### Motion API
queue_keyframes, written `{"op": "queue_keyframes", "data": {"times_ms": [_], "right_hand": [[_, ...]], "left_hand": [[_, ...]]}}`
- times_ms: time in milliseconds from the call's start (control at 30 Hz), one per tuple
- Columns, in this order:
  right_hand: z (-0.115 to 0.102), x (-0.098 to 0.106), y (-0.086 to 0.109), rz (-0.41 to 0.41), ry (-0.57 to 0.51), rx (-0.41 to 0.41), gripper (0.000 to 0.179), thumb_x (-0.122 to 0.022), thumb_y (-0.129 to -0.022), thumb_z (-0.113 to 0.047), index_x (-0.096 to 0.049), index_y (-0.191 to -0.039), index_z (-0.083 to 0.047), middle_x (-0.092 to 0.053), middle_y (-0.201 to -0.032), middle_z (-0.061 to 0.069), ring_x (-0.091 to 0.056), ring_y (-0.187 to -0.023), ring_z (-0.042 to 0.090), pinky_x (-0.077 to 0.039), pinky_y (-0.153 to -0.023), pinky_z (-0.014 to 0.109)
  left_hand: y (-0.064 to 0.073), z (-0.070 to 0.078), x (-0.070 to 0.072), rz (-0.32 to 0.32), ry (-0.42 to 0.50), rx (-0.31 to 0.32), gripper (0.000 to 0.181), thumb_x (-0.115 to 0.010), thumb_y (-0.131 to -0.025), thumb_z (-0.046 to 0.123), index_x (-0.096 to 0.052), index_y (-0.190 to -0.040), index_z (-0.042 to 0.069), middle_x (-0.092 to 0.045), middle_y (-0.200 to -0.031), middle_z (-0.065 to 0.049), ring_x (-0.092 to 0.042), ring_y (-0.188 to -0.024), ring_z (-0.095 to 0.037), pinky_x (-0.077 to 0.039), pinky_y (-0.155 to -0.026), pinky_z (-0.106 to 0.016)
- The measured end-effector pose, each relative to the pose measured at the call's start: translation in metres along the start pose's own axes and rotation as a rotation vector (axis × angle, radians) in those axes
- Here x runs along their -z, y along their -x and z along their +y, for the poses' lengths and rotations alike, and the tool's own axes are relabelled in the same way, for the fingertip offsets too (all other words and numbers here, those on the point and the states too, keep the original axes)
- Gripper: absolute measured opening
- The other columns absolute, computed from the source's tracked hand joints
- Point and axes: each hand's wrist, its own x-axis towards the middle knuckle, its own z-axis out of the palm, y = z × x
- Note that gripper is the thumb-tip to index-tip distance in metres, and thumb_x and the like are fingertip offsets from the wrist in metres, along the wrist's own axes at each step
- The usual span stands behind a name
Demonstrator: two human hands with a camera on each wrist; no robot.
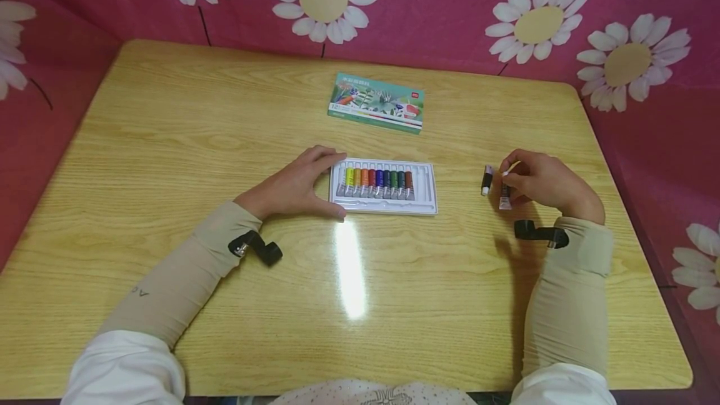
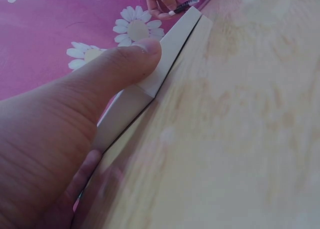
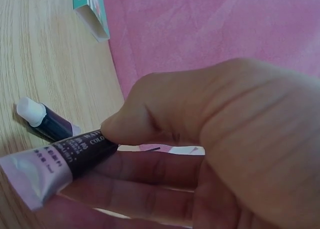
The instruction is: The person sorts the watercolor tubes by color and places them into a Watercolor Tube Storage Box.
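My left hand (image 1: 298, 186) grips the left end of a white tray (image 1: 424, 189), thumb at its near edge and fingers at its far edge. Several paint tubes (image 1: 379, 184) lie side by side in the tray, from yellow through red and blue to brown; slots at its right end are bare. In the left wrist view the thumb presses the tray's side wall (image 2: 172, 46). Between thumb and fingers, my right hand (image 1: 542, 183) pinches a black paint tube (image 3: 82, 154), its silver crimped end pointing down. Another dark paint tube (image 1: 487, 180) with a white cap lies on the table just left of that hand.
Behind the tray, a green printed paint box (image 1: 375, 104) lies on the wooden table (image 1: 225, 105). A pink cloth (image 1: 427, 11) with white flowers hangs behind the table and at its sides. Light glares on the tabletop in front of the tray.
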Motion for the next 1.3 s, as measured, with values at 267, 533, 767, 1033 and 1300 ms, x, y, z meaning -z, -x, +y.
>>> {"op": "queue_keyframes", "data": {"times_ms": [267,533,767,1033,1300], "right_hand": [[0.004,-0.0009,-0.0017,-0.043,-0.045,-0.016,0.029,-0.052,-0.109,-0.026,-0.054,-0.128,-0.003,-0.065,-0.119,0.023,-0.076,-0.085,0.022,-0.065,-0.078,0.041],[0.0075,-0.0031,-0.0043,-0.074,-0.094,-0.025,0.03,-0.052,-0.109,-0.024,-0.053,-0.129,-0.002,-0.06,-0.125,0.025,-0.076,-0.086,0.023,-0.066,-0.079,0.041],[0.0071,-0.0042,-0.0062,-0.068,-0.038,-0.004,0.026,-0.053,-0.108,-0.022,-0.056,-0.126,-0.004,-0.061,-0.126,0.021,-0.072,-0.09,0.02,-0.063,-0.078,0.033],[0.0054,-0.0036,-0.0071,-0.045,-0.051,0.034,0.025,-0.053,-0.108,-0.024,-0.057,-0.125,-0.006,-0.062,-0.125,0.017,-0.068,-0.095,0.02,-0.059,-0.077,0.026],[-0.0018,-0.0043,-0.0056,-0.03,-0.065,0.032,0.026,-0.06,-0.104,-0.022,-0.06,-0.125,-0.007,-0.063,-0.124,0.015,-0.066,-0.094,0.019,-0.056,-0.078,0.023]], "left_hand": [[-0.0011,-0.0013,-0.0002,0.001,-0.006,-0.007,0.117,-0.085,-0.07,0.07,-0.031,-0.164,0.025,-0.029,-0.167,-0.003,-0.031,-0.154,-0.024,-0.032,-0.128,-0.05],[-0.0021,-0.0036,-0.0017,0.005,-0.002,-0.007,0.118,-0.086,-0.07,0.069,-0.031,-0.164,0.025,-0.029,-0.167,-0.003,-0.031,-0.154,-0.024,-0.032,-0.128,-0.051],[-0.0012,-0.0024,-0.0007,-0.002,0.003,-0.009,0.117,-0.085,-0.071,0.069,-0.031,-0.164,0.024,-0.029,-0.167,-0.003,-0.031,-0.153,-0.024,-0.032,-0.128,-0.051],[-0.0006,-0.0013,0.0002,0.001,0.008,-0.008,0.116,-0.085,-0.071,0.068,-0.032,-0.164,0.024,-0.029,-0.167,-0.003,-0.032,-0.153,-0.024,-0.032,-0.128,-0.05],[-0.0012,-0.0015,0.0003,-0.001,0.005,-0.01,0.116,-0.085,-0.071,0.069,-0.032,-0.164,0.024,-0.029,-0.167,-0.002,-0.032,-0.153,-0.023,-0.032,-0.128,-0.05]]}}
